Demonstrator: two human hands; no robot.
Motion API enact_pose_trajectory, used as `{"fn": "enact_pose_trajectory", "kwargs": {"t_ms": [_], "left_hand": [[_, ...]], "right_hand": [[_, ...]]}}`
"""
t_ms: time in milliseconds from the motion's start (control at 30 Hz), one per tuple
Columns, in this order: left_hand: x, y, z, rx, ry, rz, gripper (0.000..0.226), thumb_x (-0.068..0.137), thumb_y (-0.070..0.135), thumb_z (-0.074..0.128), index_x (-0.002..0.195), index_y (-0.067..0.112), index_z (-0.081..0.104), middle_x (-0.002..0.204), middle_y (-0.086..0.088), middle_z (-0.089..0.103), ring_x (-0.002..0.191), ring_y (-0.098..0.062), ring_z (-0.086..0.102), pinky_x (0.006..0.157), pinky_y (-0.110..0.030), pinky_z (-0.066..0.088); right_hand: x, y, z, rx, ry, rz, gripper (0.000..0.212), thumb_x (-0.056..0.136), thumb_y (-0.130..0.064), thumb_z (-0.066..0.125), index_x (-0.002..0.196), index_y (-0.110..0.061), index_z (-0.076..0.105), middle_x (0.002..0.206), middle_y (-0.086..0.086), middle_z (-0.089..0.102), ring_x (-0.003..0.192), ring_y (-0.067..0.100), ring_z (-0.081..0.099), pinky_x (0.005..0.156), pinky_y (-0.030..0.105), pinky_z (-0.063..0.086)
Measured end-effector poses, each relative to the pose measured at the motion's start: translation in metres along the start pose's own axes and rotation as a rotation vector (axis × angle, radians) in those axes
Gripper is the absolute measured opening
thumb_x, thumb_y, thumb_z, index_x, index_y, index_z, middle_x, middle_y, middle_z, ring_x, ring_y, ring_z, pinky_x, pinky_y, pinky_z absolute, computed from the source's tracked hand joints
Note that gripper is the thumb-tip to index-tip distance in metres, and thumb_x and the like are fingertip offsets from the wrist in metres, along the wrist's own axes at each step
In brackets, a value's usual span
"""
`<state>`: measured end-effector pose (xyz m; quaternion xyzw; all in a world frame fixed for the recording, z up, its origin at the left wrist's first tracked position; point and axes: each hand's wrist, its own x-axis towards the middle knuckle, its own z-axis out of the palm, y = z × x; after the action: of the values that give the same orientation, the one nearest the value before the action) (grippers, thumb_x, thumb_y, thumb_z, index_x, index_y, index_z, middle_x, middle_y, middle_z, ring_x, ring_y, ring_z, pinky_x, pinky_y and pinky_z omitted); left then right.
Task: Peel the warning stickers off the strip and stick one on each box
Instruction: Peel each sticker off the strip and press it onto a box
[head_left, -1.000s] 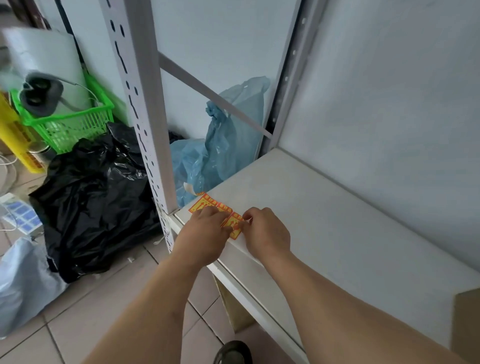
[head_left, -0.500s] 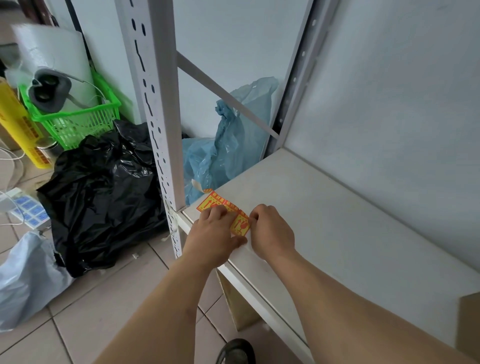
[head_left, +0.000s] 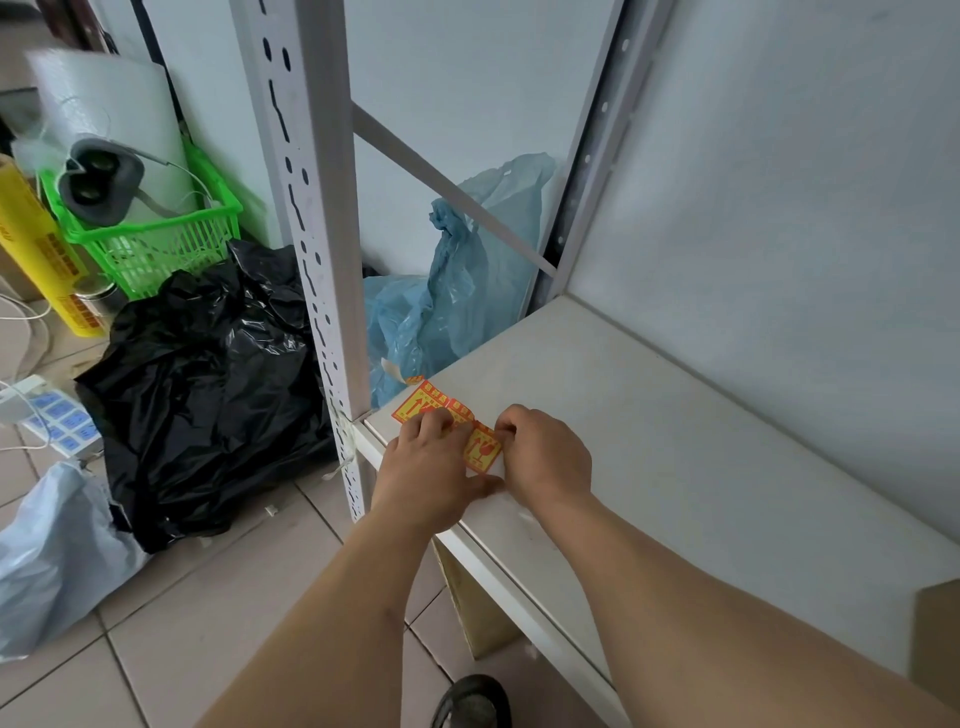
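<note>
A strip of orange and yellow warning stickers (head_left: 422, 407) lies on the front left corner of the white shelf (head_left: 649, 431). My left hand (head_left: 431, 467) lies over the middle of the strip, fingers pressing it down. My right hand (head_left: 545, 457) is at the strip's right end with its fingertips curled onto the sticker's edge; the exact pinch is hidden. A corner of a cardboard box (head_left: 935, 639) shows at the right edge of the shelf. Another cardboard box (head_left: 478, 608) stands under the shelf.
A white slotted upright (head_left: 317, 234) rises just left of the strip. Behind it hangs a blue plastic bag (head_left: 457, 291). A black bag (head_left: 208, 374), a green basket (head_left: 150, 239) and a grey bag (head_left: 47, 561) crowd the tiled floor at left.
Both hands stay on the strip. The view has shifted slightly, and my right hand's fingertips have worked in closer at the strip's right end.
</note>
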<state>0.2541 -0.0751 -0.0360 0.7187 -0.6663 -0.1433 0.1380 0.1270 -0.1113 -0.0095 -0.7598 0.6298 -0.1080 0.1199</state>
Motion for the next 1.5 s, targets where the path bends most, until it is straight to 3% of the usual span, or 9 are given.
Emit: {"fn": "enact_pose_trajectory", "kwargs": {"t_ms": [267, 400, 533, 700, 967, 1100, 1200, 1367, 1500], "left_hand": [[-0.001, 0.001, -0.001, -0.022, 0.003, -0.013, 0.084, 0.075, 0.074, 0.054, 0.145, 0.033, 0.031, 0.143, 0.007, 0.033, 0.134, -0.02, 0.024, 0.109, -0.038, 0.024], [0.0, 0.002, 0.0, -0.016, 0.01, -0.023, 0.083, 0.075, 0.073, 0.054, 0.144, 0.032, 0.034, 0.143, 0.007, 0.034, 0.134, -0.02, 0.024, 0.11, -0.039, 0.024], [-0.001, 0.002, 0.001, -0.013, 0.012, -0.028, 0.084, 0.074, 0.074, 0.055, 0.143, 0.03, 0.035, 0.143, 0.006, 0.034, 0.134, -0.019, 0.024, 0.109, -0.038, 0.024], [-0.001, 0.004, 0.0, -0.02, 0.006, -0.038, 0.082, 0.075, 0.073, 0.056, 0.142, 0.029, 0.038, 0.144, 0.006, 0.034, 0.134, -0.019, 0.025, 0.11, -0.037, 0.025], [-0.004, 0.009, -0.003, -0.029, -0.022, -0.072, 0.081, 0.078, 0.067, 0.059, 0.143, 0.023, 0.038, 0.146, 0.004, 0.034, 0.135, -0.02, 0.027, 0.109, -0.038, 0.026], [-0.008, 0.012, -0.004, -0.044, -0.029, -0.085, 0.08, 0.079, 0.065, 0.059, 0.144, 0.022, 0.036, 0.147, 0.004, 0.033, 0.136, -0.019, 0.027, 0.11, -0.039, 0.024], [-0.012, 0.02, -0.008, 0.003, -0.041, -0.083, 0.08, 0.082, 0.063, 0.057, 0.146, 0.022, 0.032, 0.151, 0.002, 0.031, 0.14, -0.021, 0.023, 0.113, -0.042, 0.019], [-0.024, 0.064, -0.025, 0.145, -0.065, 0.156, 0.06, 0.087, 0.058, 0.054, 0.137, 0.026, 0.046, 0.139, 0.002, 0.048, 0.129, -0.021, 0.04, 0.107, -0.039, 0.031], [-0.042, 0.116, -0.029, 0.155, -0.166, 0.362, 0.056, 0.087, 0.055, 0.057, 0.135, 0.026, 0.05, 0.133, 0.005, 0.052, 0.117, -0.018, 0.05, 0.095, -0.034, 0.042]], "right_hand": [[-0.002, -0.002, -0.004, -0.006, -0.016, -0.023, 0.024, 0.091, -0.032, 0.06, 0.111, -0.021, 0.056, 0.106, -0.001, 0.065, 0.09, 0.019, 0.063, 0.074, 0.031, 0.054], [-0.004, -0.002, -0.004, 0.041, -0.005, -0.015, 0.025, 0.093, -0.033, 0.057, 0.112, -0.018, 0.054, 0.112, 0.003, 0.055, 0.089, 0.019, 0.059, 0.077, 0.029, 0.053], [-0.006, -0.001, -0.005, 0.077, -0.024, -0.028, 0.023, 0.095, -0.035, 0.052, 0.111, -0.017, 0.052, 0.109, 0.002, 0.059, 0.09, 0.017, 0.058, 0.076, 0.027, 0.051], [-0.007, 0.0, -0.011, 0.132, -0.051, 0.003, 0.015, 0.096, -0.031, 0.05, 0.102, -0.017, 0.046, 0.104, 0.001, 0.062, 0.088, 0.019, 0.061, 0.074, 0.03, 0.051], [-0.015, 0.007, -0.014, 0.348, -0.057, 0.118, 0.006, 0.098, -0.02, 0.048, 0.099, -0.014, 0.046, 0.107, 0.005, 0.062, 0.095, 0.022, 0.063, 0.082, 0.036, 0.057], [-0.022, 0.015, -0.025, 0.406, -0.022, 0.176, 0.006, 0.099, -0.016, 0.042, 0.099, -0.014, 0.047, 0.107, 0.005, 0.062, 0.098, 0.022, 0.063, 0.076, 0.03, 0.053], [-0.031, 0.027, -0.038, 0.366, -0.022, 0.178, 0.009, 0.098, -0.016, 0.038, 0.096, -0.014, 0.047, 0.102, 0.007, 0.063, 0.094, 0.024, 0.064, 0.077, 0.037, 0.053], [-0.057, 0.062, -0.076, 0.24, 0.021, 0.173, 0.013, 0.098, -0.02, 0.04, 0.097, -0.013, 0.051, 0.096, 0.003, 0.059, 0.085, 0.022, 0.057, 0.067, 0.03, 0.043], [-0.09, 0.1, -0.11, 0.147, 0.026, 0.176, 0.01, 0.095, -0.02, 0.043, 0.098, -0.017, 0.052, 0.098, 0.001, 0.059, 0.086, 0.02, 0.057, 0.067, 0.031, 0.044]]}}
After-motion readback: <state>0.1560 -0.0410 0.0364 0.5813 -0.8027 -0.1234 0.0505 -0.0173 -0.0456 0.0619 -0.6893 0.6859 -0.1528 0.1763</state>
